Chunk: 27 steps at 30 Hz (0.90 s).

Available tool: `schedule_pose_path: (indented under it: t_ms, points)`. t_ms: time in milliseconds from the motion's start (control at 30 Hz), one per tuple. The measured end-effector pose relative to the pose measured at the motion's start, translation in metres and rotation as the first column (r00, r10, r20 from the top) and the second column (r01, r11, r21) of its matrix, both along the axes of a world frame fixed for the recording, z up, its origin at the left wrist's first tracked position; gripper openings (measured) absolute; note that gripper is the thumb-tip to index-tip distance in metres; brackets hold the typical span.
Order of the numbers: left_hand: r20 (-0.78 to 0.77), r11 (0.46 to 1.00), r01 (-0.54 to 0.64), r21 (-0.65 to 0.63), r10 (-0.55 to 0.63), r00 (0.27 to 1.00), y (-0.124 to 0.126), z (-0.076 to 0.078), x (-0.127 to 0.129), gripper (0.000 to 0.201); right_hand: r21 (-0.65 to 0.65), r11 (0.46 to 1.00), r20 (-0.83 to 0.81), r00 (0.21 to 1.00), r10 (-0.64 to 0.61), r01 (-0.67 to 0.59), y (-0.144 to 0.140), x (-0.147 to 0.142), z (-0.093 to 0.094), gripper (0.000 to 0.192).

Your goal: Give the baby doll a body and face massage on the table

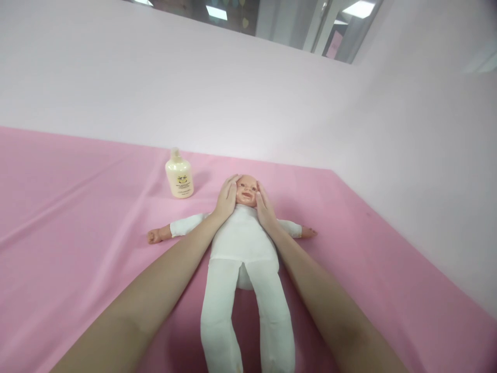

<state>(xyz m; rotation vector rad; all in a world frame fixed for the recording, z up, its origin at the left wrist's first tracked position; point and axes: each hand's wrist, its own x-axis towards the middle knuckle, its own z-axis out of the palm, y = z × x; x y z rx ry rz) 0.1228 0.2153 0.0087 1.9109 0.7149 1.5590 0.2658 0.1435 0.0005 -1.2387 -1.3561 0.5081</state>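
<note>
Left hand (226, 199) and right hand (264, 207) lie flat, cupping the doll's head (246, 190) (fingers extended). A lotion bottle (179, 175) stands nearby, toward the pink table's (77, 217) far edge.

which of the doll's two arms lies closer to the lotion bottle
The doll's arm stretched out on the picture's left, on the person's left hand side. The bottle stands just beyond it; the other arm points away.

Both hands are cupping the baby doll (243, 235)'s head: left hand (225, 199) and right hand (265, 207) are pressing its cheeks. A cream bottle (179, 175) is standing near on the pink table (77, 207).
</note>
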Motion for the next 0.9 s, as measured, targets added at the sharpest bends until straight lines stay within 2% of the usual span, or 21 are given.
schedule_pose_path:
  t_ms: [900]
  points:
    - [0.007,1.0,0.004,0.008,-0.004,1.0,0.0038,-0.0027,0.0015,0.045,-0.009,1.0,0.0,1.0,0.003,-0.003,0.0015,0.0018,-0.0008,0.068]
